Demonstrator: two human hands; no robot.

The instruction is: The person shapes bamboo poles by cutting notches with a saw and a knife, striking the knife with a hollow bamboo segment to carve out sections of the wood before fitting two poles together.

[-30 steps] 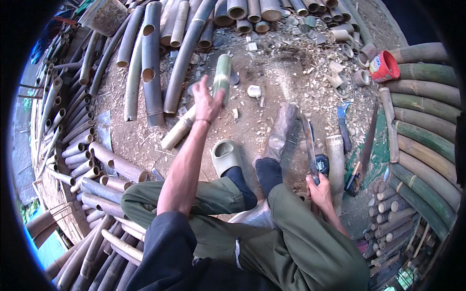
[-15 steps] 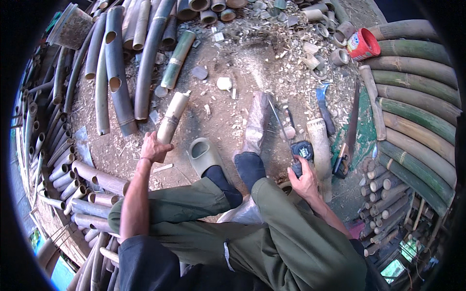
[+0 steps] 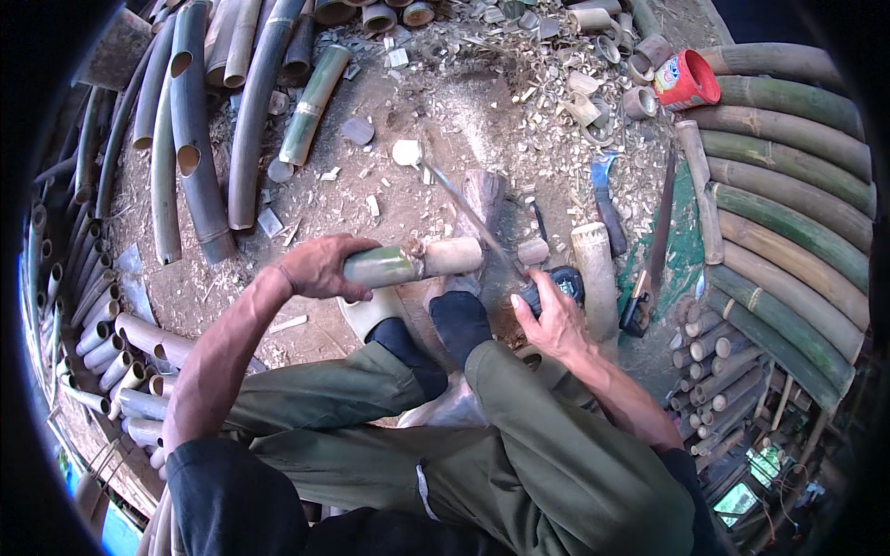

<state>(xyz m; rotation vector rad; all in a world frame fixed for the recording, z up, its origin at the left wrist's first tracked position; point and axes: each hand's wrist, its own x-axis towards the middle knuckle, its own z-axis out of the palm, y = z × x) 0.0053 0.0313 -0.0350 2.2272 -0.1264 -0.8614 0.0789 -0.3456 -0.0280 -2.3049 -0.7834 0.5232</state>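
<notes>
My left hand [image 3: 326,266] grips the greenish end of a short bamboo piece [image 3: 382,265], which lies level and crosswise above my feet. Its paler, peeled end [image 3: 452,257] points right. In my right hand [image 3: 556,320] is the dark handle of a tool with a long, thin metal shaft [image 3: 473,218]. That shaft slants up and left, past the bamboo's pale end; whether they touch I cannot tell. Below it stands a wooden block [image 3: 481,196] on the ground. A dark tape measure [image 3: 567,282] lies just beside my right hand.
Right of the tape measure lie a pale bamboo length [image 3: 594,273], a blue-bladed hatchet or knife [image 3: 605,206] and a handsaw [image 3: 654,250]. A red tub [image 3: 686,81] stands farther off by stacked bamboo poles [image 3: 788,208]. More bamboo [image 3: 197,153] lies left; chips litter the ground.
My left hand has lifted the bamboo piece and swung it from upright to level, toward the middle. The tool in my right hand has moved left and now slants farther leftward.
</notes>
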